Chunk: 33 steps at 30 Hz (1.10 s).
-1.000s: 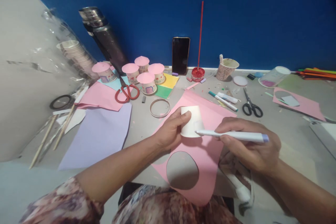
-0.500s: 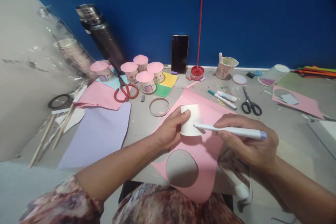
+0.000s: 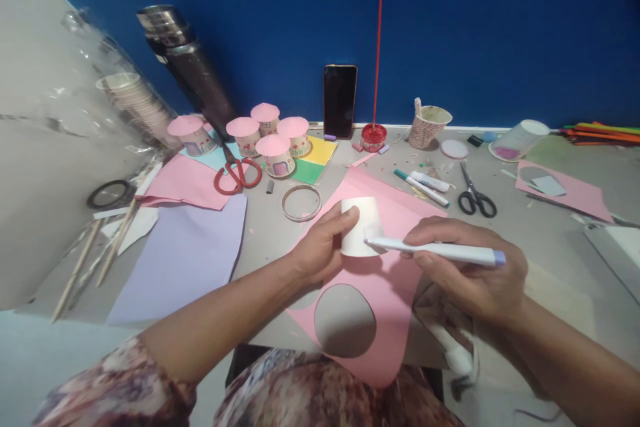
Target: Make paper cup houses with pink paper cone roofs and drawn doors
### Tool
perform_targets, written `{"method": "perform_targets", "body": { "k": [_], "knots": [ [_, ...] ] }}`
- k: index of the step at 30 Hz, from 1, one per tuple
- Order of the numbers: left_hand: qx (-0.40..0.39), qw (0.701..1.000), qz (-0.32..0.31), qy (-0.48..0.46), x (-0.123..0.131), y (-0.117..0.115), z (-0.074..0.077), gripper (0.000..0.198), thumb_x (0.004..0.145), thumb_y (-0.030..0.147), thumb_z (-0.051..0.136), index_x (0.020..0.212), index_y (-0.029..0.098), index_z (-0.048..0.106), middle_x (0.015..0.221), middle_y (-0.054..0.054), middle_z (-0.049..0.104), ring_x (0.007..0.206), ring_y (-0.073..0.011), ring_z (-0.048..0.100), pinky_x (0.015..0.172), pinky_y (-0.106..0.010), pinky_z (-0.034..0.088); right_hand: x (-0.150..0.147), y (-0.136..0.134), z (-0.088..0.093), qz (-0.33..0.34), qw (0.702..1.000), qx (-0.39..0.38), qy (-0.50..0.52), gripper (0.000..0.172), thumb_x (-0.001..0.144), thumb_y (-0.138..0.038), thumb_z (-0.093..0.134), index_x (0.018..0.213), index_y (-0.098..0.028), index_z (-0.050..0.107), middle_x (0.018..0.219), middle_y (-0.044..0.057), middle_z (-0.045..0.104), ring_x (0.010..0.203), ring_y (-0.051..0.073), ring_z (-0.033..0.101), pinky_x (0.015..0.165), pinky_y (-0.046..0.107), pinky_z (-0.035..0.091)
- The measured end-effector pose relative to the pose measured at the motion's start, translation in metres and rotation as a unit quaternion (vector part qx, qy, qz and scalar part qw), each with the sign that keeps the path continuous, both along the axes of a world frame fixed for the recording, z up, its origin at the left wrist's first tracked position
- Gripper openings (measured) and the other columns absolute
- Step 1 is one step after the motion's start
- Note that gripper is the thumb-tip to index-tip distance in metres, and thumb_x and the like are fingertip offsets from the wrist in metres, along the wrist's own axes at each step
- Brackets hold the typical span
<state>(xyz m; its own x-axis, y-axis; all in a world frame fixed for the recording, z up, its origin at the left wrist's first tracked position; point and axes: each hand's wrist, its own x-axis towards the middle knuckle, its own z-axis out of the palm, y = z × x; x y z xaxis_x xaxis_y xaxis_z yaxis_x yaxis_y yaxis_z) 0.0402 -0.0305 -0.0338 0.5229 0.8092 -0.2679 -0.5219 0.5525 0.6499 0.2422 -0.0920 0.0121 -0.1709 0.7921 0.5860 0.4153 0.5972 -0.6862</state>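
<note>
My left hand [image 3: 323, 240] is closed around the left side of a white paper cup [image 3: 361, 220], thumb on its front and the wide rim facing down. Between the thumb and fingers of my right hand [image 3: 473, 267] is a white felt-tip marker [image 3: 450, 251] with a purple end. Its tip meets the lower front of the cup; any mark there is too faint to make out. Beneath both hands lies a pink paper sheet [image 3: 395, 293] with a round hole cut in it. Several small decorated cups with pink cone roofs [image 3: 273, 145] stand further back on the left.
Red-handled scissors [image 3: 239, 175], a tape roll [image 3: 301, 203] and purple paper [image 3: 185, 260] lie to the left. Capped markers [image 3: 423, 188] and black scissors [image 3: 477, 197] are at right. A phone [image 3: 340, 101], a red pot with a stick [image 3: 373, 137] and a flask [image 3: 195, 67] line the back.
The marker tip has moved slightly left and down along the cup's front. The whole view has shifted a little; both hands keep their hold.
</note>
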Motion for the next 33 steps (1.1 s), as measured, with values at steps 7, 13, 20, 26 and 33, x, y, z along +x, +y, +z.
{"method": "perform_targets", "body": {
  "k": [7,13,20,26,33],
  "knots": [
    [-0.006,1.0,0.0,0.03,-0.002,-0.0004,-0.0011,0.047,0.071,0.046,0.095,0.095,0.016,0.068,0.082,-0.005,0.069,0.073,-0.0194,0.066,0.072,-0.032,0.055,-0.0001,0.0,0.0006,0.029,1.0,-0.008,-0.008,0.017,0.088,-0.01,0.067,0.093,-0.023,0.076,0.075,0.003,0.079,0.059,0.018,0.072,0.052,0.028,0.055],
    [0.001,0.999,-0.001,0.036,-0.0024,0.0,-0.0008,0.048,0.07,0.047,0.094,0.095,0.016,0.068,0.084,-0.007,0.071,0.078,-0.0225,0.07,0.072,-0.032,0.055,0.0003,0.0005,0.0028,0.022,1.0,-0.012,0.007,0.018,0.086,-0.008,0.067,0.094,-0.022,0.075,0.076,0.004,0.079,0.059,0.019,0.073,0.052,0.028,0.056],
    [0.0,1.0,-0.003,0.015,-0.0034,-0.0001,-0.0018,0.043,0.074,0.044,0.093,0.095,0.015,0.069,0.082,-0.005,0.07,0.073,-0.0188,0.067,0.068,-0.029,0.053,-0.0014,0.0008,0.0018,0.013,1.0,0.009,-0.001,0.019,0.087,-0.009,0.068,0.095,-0.024,0.076,0.079,0.005,0.081,0.063,0.021,0.076,0.055,0.03,0.06],
    [0.0,1.0,-0.008,0.01,-0.0024,-0.0002,-0.0005,0.045,0.073,0.043,0.094,0.099,0.014,0.071,0.087,-0.006,0.073,0.079,-0.0193,0.068,0.074,-0.029,0.054,0.0002,0.0007,-0.0034,-0.02,1.0,0.017,-0.011,0.017,0.088,-0.01,0.071,0.1,-0.023,0.077,0.08,0.005,0.081,0.06,0.02,0.074,0.052,0.028,0.058],
    [0.006,1.0,-0.001,0.01,-0.0012,-0.0001,0.0007,0.041,0.073,0.041,0.094,0.094,0.014,0.071,0.083,-0.004,0.07,0.075,-0.0171,0.065,0.071,-0.027,0.052,0.0001,0.0002,0.0008,0.007,1.0,0.02,-0.02,0.016,0.089,-0.011,0.07,0.097,-0.024,0.076,0.079,0.005,0.081,0.064,0.021,0.076,0.056,0.029,0.06]
  ]
}}
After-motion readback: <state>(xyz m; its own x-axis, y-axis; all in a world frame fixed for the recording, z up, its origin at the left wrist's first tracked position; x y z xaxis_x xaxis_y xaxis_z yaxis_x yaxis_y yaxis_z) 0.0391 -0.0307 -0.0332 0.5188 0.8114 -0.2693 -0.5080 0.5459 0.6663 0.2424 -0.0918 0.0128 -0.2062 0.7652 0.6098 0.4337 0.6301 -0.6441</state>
